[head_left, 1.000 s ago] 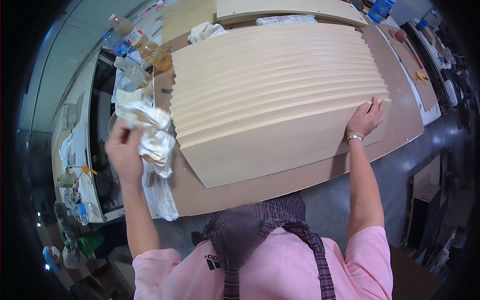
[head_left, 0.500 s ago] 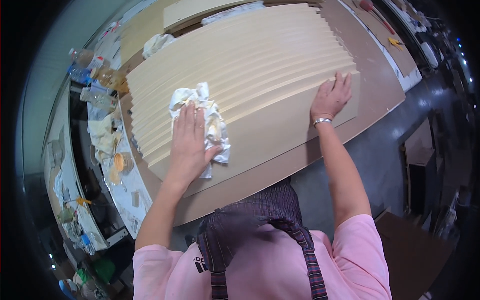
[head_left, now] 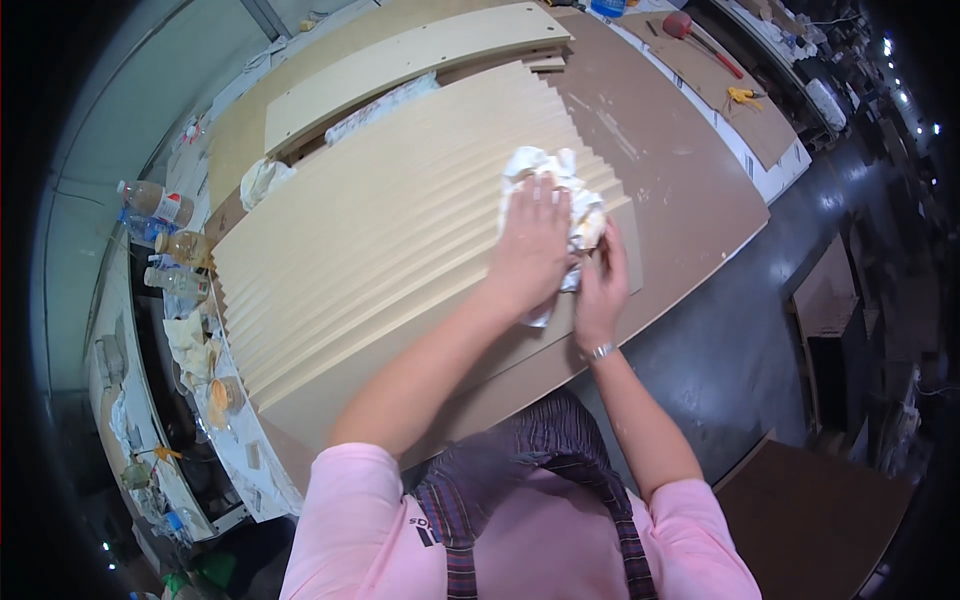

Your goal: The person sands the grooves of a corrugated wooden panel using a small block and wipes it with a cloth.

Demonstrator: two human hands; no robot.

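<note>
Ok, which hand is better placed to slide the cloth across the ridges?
Likely the left hand: it lies flat on the white cloth; the right hand is at the cloth's edge.

Brn flat-topped worktable (head_left: 690, 200) carries stack of thin beige rect. panels (head_left: 380, 220), edges stepped; crumpled white cloth (head_left: 265, 182) by its far edge, L end; long pale board (head_left: 420, 62) w/ dark spots beyond.

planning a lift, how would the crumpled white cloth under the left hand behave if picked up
The crumpled white cloth is probably floppy, since it bunches in loose folds beneath the left hand. It looks light for its size, being thin and rumpled. Its yellowish stains hint that it might be damp or tacky, though that cannot be confirmed.
</note>
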